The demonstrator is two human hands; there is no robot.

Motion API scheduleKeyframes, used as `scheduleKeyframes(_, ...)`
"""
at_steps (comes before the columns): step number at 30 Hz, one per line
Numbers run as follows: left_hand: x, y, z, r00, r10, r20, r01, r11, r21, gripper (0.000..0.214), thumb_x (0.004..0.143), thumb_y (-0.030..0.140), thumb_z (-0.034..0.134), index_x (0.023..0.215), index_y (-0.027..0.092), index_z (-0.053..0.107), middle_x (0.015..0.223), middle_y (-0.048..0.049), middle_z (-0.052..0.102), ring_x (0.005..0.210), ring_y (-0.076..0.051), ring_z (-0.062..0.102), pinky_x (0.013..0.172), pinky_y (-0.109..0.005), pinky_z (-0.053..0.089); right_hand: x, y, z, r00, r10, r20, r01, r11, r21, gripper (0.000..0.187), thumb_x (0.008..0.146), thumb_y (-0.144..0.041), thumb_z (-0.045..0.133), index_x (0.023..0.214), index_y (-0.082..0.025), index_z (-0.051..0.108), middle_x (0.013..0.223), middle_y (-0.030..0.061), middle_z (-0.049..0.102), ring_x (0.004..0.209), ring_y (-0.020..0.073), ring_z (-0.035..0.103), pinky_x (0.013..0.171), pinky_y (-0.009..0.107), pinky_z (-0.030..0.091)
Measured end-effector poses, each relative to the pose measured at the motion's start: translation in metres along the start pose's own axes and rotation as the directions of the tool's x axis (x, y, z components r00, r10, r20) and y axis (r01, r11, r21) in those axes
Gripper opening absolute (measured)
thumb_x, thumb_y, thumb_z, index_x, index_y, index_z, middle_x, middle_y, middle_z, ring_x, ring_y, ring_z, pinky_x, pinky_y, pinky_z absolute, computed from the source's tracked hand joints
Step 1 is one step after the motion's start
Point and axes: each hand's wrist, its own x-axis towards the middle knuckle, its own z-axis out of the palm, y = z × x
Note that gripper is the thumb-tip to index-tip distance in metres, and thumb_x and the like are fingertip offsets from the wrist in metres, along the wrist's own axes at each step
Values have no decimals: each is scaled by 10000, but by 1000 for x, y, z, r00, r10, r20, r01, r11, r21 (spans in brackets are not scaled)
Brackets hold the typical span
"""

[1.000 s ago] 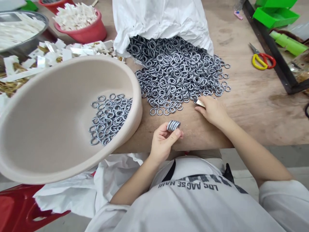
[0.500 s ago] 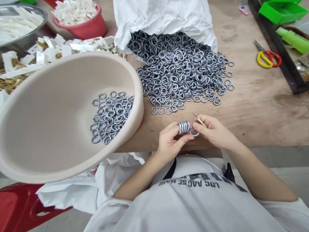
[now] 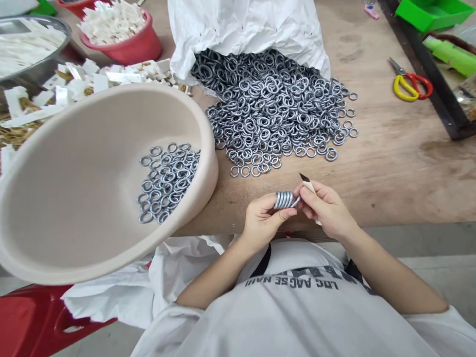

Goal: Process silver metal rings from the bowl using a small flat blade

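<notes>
Hundreds of grey metal rings, the loose heap (image 3: 275, 109), lay on the wooden table (image 3: 390, 163) where they spilled from a white sack (image 3: 245, 29). That heap looked unchanged over the last 1 second. So did the beige basin (image 3: 211, 163) at the left, with its smaller batch of rings (image 3: 167, 181).

What had changed was the right hand (image 3: 327, 208). It had been at the heap's near edge 1 second before, and it had since drawn back to meet the left hand (image 3: 262, 220) above the table's front edge. The left thumb and fingers were closed on a short stack of rings (image 3: 283, 200), held on edge. The right fingers pinched a single ring (image 3: 296, 202) against the stack's right end, with a thin pointed stick (image 3: 307, 182) tucked into the same grip. By the look of it, the stack was gaining 1 ring with each reach to the heap.
</notes>
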Motion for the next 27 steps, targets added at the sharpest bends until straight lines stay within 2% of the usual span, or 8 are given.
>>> scheduleKeyframes(3, -1, 3, 0, 994, -95, -44, 92, 993, -79, 221, 770, 330, 845, 895, 158, 786, 781, -38, 741, 696, -148, 636, 666, -243, 507, -7, 1, -5, 983, -173, -61, 142, 927, -347, 312, 1003, -495, 504, 1016, -208, 624, 777, -7, 590, 664, 131, 522, 620, 268, 377)
scheduleKeyframes(6, -1, 3, -2, 992, -113, -58, 107, 990, -95, 212, 777, 324, 838, 888, 153, 779, 784, -36, 737, 700, -143, 632, 672, -240, 508, -17, 0, -6, 938, -346, 16, 259, 671, -695, 253, 1007, -424, 519, 958, -202, 631, 793, 9, 625, 718, 146, 557, 658, 281, 355)
scheduleKeyframes(8, -1, 2, -2, 995, -92, -50, 87, 993, -84, 192, 799, 316, 820, 895, 157, 770, 795, -36, 730, 716, -146, 631, 684, -245, 507, -22, 0, -4, 921, -385, 66, 287, 554, -782, 272, 1021, -396, 488, 895, -198, 625, 767, 10, 623, 684, 141, 551, 634, 285, 328)
scheduleKeyframes(10, -1, 1, -3, 998, -48, -47, 45, 998, -46, 169, 817, 308, 804, 884, 161, 754, 780, -30, 709, 719, -145, 619, 680, -246, 493, -23, -1, -2, 914, -396, 88, 296, 502, -812, 292, 1026, -390, 474, 860, -198, 617, 757, 11, 628, 674, 139, 556, 622, 285, 314)
scheduleKeyframes(18, -2, -6, -4, 979, 204, -8, -199, 960, 198, 168, 887, 259, 723, 766, 173, 645, 675, 12, 561, 629, -118, 506, 597, -240, 398, -24, -3, -1, 936, -329, 123, 283, 499, -819, 374, 1038, -420, 442, 777, -204, 602, 680, -8, 618, 581, 119, 507, 586, 283, 271)
scheduleKeyframes(22, -6, -2, -5, 945, 325, 34, -324, 918, 229, 59, 885, 213, 719, 846, 180, 689, 776, -20, 648, 698, -132, 590, 652, -246, 450, -11, 5, -16, 977, -208, -38, 81, 536, -840, 392, 1029, -476, 434, 821, -218, 644, 665, 3, 619, 616, 156, 551, 598, 282, 283)
scheduleKeyframes(24, -7, 0, -6, 953, 300, 29, -299, 930, 213, 46, 870, 219, 740, 876, 181, 715, 806, -31, 684, 719, -136, 621, 683, -248, 475, 3, 4, -26, 968, -208, -144, 0, 571, -821, 419, 1029, -497, 416, 799, -219, 629, 627, 5, 585, 617, 175, 550, 600, 286, 295)
scheduleKeyframes(27, -8, 2, -6, 990, 120, -74, -110, 986, 127, 124, 853, 287, 767, 890, 174, 728, 784, -27, 697, 713, -136, 627, 697, -245, 494, 31, -7, -38, 948, -295, -122, 48, 509, -859, 398, 1029, -516, 412, 899, -218, 641, 726, 35, 628, 689, 207, 571, 635, 298, 329)
